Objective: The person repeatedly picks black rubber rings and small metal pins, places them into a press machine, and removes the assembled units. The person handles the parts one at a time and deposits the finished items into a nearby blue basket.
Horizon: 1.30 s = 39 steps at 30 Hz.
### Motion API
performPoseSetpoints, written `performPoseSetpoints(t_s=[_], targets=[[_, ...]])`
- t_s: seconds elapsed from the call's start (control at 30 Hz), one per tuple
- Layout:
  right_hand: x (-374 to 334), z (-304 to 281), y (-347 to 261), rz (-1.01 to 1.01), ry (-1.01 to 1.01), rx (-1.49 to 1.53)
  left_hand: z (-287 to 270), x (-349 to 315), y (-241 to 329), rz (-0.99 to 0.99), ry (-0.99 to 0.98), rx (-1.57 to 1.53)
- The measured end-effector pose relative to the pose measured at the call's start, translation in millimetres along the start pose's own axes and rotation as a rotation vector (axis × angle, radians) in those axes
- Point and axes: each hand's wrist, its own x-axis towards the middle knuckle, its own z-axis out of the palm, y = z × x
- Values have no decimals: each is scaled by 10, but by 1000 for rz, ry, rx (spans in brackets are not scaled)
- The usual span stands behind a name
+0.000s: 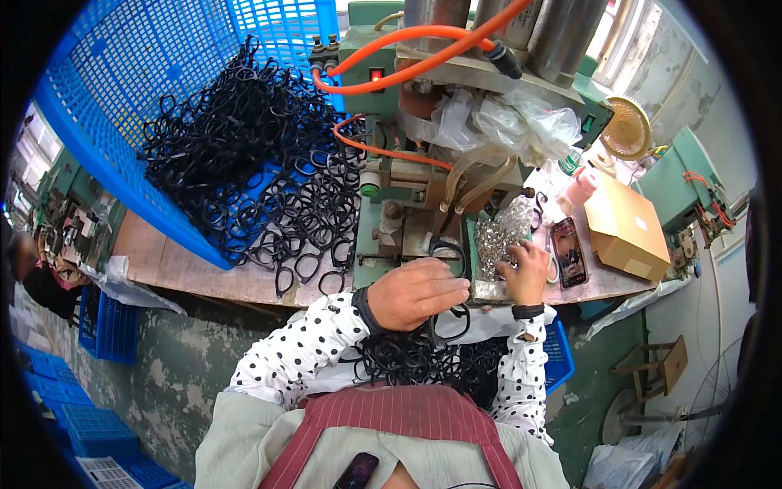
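Note:
My left hand is closed round a black plastic eyeglass frame at the front of a green bench machine. One rim of the frame sticks up by the machine's metal fixture, the other hangs below my fingers. My right hand dips its bent fingertips into a heap of tiny shiny metal parts in a tray right of the fixture. Whatever lies between those fingertips is too small to make out. More black eyeglass frames are piled below my hands, near my lap.
A tipped blue plastic basket spills a heap of black frames onto the table at left. Orange air hoses loop over the machine. At right are a phone, a cardboard box, a pink bottle and a fan.

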Motion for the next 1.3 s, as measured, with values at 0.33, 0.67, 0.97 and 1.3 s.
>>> performPoseSetpoints(t_s=[0.33,0.67,0.97,1.3], targets=[[-5,244,2,244,174,283,-139,33,158,-26,-89,275],[-42,272,7,228,264,277,-837,-995,-654,-724,-343,824],[-4,285,-5,234,274,256,-1107,-1174,-840,-678,-212,591],[203,-140,-831,257,141,818,-795,-566,-286,-799,317,686]])
